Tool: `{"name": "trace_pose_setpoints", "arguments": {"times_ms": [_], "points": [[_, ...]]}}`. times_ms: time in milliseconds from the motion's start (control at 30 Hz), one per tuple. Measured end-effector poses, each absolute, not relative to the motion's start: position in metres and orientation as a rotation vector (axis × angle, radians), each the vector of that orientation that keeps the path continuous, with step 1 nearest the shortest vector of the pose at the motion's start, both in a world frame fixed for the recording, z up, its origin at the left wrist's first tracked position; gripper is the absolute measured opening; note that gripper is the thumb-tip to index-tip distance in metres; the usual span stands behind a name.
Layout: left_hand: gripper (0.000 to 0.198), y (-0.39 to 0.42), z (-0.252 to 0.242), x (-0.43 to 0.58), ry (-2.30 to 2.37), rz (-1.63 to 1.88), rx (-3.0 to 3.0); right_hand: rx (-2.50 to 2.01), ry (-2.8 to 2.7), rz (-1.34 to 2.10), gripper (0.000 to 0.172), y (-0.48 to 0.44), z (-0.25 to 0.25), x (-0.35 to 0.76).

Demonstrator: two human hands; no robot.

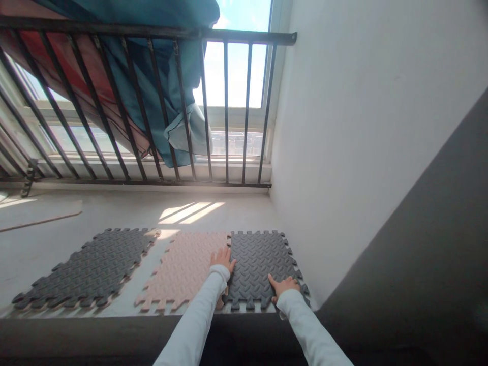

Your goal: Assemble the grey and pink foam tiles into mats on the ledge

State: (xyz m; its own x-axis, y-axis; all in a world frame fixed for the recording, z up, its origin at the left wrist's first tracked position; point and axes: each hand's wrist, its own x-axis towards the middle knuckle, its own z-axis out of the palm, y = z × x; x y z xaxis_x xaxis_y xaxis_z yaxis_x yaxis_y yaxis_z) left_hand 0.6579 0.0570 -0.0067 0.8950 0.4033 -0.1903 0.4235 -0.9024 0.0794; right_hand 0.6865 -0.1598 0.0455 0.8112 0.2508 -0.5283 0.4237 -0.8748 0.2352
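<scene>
Dark tile point(261, 256) at 3 o'clock from left hand point(222, 258), 11 from right hand point(285, 286); long axis unclear. Left hand, nearer pink tile point(190, 264), spread, grasping nothing; right on 5-o'clock corner, grip unclear.

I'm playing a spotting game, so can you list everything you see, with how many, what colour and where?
Ledge: one, pale grey, across the lower half
Wall: one, white, at the right
Window: one, pale frame, at the back
Railing: one, dark, before the window
Hanging cloth: number unclear, teal and reddish pink, behind the railing
Thin strip: one, brown, far left
Sunlight patches: several, bright white, on the ledge
Left foam mat: one, dark grey, ledge's left
Pink foam mat: one, pink, middle
Right foam mat: one, dark grey, near the wall
Sleeves: two, white, bottom
Left hand: one, bare, where pink and grey meet
Right hand: one, bare, right mat's near corner
</scene>
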Motion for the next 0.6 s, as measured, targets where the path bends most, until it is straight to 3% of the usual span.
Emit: {"name": "trace_pose_setpoints", "arguments": {"times_ms": [600], "points": [[0.055,0.066,0.009,0.678,0.647,-0.286,2.959,2.671,0.516,-0.684,0.077,-0.160,0.044,0.685]]}}
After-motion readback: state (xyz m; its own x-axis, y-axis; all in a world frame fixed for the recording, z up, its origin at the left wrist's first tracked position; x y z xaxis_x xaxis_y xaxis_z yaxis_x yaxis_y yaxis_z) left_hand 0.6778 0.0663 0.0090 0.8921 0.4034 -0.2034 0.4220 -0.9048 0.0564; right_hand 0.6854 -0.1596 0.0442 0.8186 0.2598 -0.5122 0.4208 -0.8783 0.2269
